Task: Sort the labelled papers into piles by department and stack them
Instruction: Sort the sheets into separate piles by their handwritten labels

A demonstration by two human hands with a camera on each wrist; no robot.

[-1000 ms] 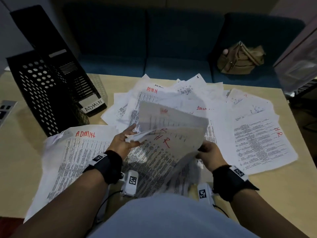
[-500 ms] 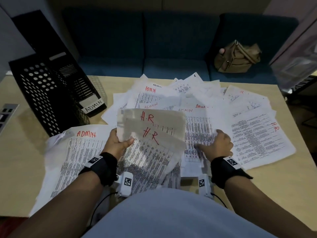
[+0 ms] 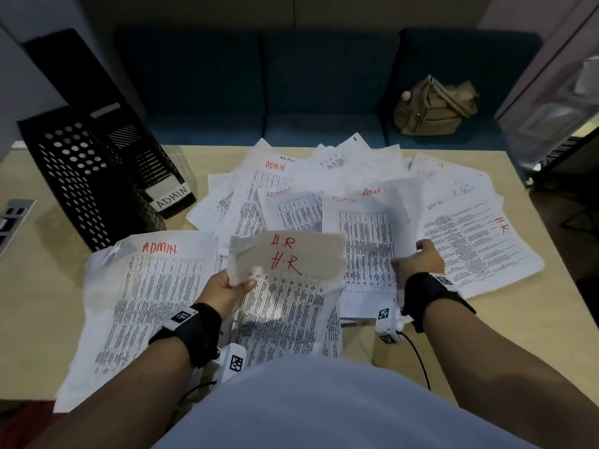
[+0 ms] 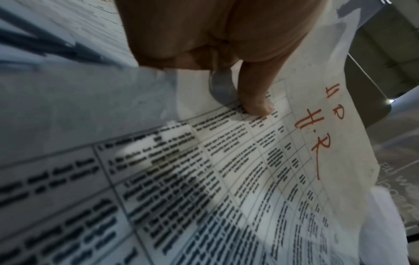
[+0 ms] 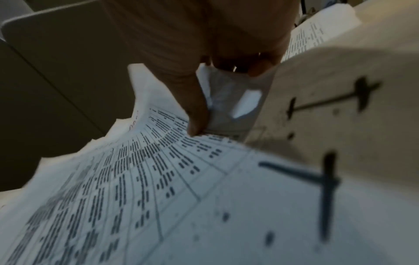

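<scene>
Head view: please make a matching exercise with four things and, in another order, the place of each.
Things:
1. HR sheets
2. brown bag
3. black tray
4. ADMIN pile

Places:
a. on the blue sofa
b. on the table, far left
c. in the left hand
d. flat on the table, near left

Pairs: 1-c, 2-a, 3-b, 4-d
</scene>
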